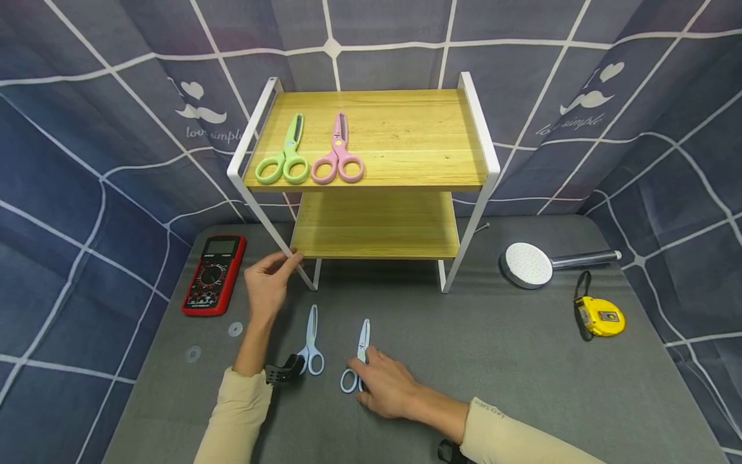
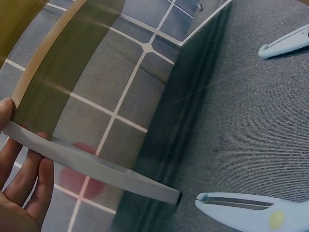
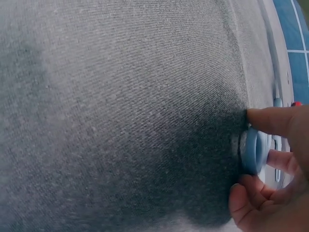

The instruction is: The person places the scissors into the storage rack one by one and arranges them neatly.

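Observation:
My left hand [image 1: 268, 283] pinches the white frame leg [image 2: 96, 164] of a two-tier shelf [image 1: 377, 225], at the front left corner of its lower wooden board. On the grey table, my right hand [image 1: 390, 383] holds a pair of light blue scissors [image 1: 363, 340] by the handles, blades pointing toward the shelf. Its fingers close about one blue handle ring [image 3: 251, 151], hiding part of it. A second pair of light blue scissors [image 1: 312, 332] lies beside the left forearm, partly covered by the wrist strap. Green scissors [image 1: 290, 151] and pink scissors [image 1: 339, 151] lie side by side on the upper board.
A red multimeter [image 1: 214, 276] and two small clear discs [image 1: 235, 329] lie at the left. To the right are a shower head [image 1: 527, 265] and a yellow tape measure [image 1: 603, 316]. A blue checked curtain [image 1: 388, 67] surrounds the table's back and sides.

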### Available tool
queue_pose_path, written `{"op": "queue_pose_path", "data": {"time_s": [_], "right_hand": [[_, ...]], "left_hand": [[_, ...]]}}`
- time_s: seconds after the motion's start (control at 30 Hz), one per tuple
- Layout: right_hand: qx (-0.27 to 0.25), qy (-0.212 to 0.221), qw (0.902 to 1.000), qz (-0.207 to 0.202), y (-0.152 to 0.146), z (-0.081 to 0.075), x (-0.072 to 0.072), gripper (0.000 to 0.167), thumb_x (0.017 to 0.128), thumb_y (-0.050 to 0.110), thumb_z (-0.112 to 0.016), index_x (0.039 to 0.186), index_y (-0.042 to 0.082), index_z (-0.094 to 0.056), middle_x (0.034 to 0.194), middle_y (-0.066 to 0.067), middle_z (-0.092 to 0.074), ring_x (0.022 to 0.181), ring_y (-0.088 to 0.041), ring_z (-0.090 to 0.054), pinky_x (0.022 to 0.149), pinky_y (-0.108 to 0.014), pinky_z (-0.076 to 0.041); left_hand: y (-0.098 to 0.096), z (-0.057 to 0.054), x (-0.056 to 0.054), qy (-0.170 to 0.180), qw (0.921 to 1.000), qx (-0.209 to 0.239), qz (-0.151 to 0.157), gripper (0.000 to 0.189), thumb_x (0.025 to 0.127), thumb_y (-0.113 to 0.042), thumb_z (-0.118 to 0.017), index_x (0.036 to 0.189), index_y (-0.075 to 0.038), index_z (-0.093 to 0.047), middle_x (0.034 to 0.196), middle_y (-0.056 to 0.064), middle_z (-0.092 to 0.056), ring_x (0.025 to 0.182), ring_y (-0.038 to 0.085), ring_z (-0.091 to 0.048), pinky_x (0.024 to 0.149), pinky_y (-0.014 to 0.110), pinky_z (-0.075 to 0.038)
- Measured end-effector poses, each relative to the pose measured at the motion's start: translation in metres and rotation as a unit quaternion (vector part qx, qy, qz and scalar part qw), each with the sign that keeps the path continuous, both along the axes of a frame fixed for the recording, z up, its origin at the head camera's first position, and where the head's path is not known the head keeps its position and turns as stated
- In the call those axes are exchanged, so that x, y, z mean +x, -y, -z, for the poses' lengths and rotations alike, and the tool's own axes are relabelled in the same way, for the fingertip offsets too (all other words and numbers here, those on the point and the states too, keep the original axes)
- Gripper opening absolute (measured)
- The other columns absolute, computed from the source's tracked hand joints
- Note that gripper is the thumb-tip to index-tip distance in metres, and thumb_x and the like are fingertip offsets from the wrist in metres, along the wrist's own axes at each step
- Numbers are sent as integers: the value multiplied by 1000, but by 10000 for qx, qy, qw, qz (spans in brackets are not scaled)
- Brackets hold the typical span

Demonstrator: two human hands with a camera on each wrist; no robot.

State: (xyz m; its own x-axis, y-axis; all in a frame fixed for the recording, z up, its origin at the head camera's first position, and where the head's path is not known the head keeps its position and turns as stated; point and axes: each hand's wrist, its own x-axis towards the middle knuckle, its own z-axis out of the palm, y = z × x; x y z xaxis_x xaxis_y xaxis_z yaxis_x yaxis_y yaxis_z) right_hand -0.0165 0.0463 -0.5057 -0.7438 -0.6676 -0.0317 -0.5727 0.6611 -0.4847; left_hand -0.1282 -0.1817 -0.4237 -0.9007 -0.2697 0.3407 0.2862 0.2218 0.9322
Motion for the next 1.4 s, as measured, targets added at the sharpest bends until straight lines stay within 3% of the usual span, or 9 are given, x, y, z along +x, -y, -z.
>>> {"op": "queue_pose_path", "data": {"time_s": [0.2, 0.37, 0.63, 0.87, 1.03, 1.17, 1.4], "right_hand": [[-664, 199, 9969, 383, -5, 5, -2, 48, 78, 20, -77, 124, 16, -63, 97, 4, -54, 78, -7, -48, 63, -24, -45], [-1181, -349, 9898, 716, -9, -1, -6, 46, 74, 18, -76, 119, 16, -68, 91, 6, -52, 74, -6, -44, 61, -22, -40], [-1880, -989, 9737, 827, -15, -21, -8, 43, 70, 16, -75, 113, 16, -71, 85, 5, -50, 72, -5, -41, 60, -20, -37], [-2910, -1465, 9423, 767, -23, -48, -14, 41, 68, 9, -66, 108, 17, -72, 84, 7, -46, 70, -4, -39, 60, -16, -35], [-3356, -1750, 9232, 671, -27, -73, -24, 44, 67, 5, -63, 109, 16, -72, 83, 6, -44, 69, -5, -38, 59, -16, -33], [-3576, -2137, 9078, 490, -29, -95, -31, 44, 66, 4, -61, 108, 13, -72, 82, 4, -44, 69, -7, -38, 58, -17, -32], [-3921, -2800, 8761, 160, -33, -139, -39, 44, 66, 3, -57, 106, 6, -73, 82, -1, -46, 68, -11, -38, 56, -21, -31]], "left_hand": [[1, -1, 0, -2, 10000, -63, 47, 14, 86, 1, -75, 93, 12, -72, 82, 16, -72, 74, 10, -69, 69, 18, -55], [2, -1, -1, -8, 10000, -22, 87, 13, 86, 2, -75, 93, 12, -72, 80, 9, -73, 74, 13, -69, 69, 19, -55], [2, 1, -2, -45, 9998, 171, 113, 13, 85, 4, -75, 93, 13, -71, 79, 6, -73, 73, 11, -69, 69, 19, -55], [2, 1, -1, -23, 9998, 147, 102, 15, 85, 3, -75, 94, 14, -71, 79, -4, -72, 75, 8, -68, 70, 19, -55], [2, 1, 0, -13, 9999, 136, 87, 15, 85, 4, -75, 94, 14, -71, 79, -7, -71, 75, 9, -68, 71, 18, -55], [2, 1, 0, -31, 9999, 58, 82, 14, 85, 3, -75, 94, 14, -71, 80, -3, -72, 75, 9, -68, 70, 19, -55], [2, -1, 0, -19, 10000, -76, 45, 13, 85, 3, -75, 91, 13, -71, 83, 16, -72, 73, 10, -66, 67, 18, -54]]}}
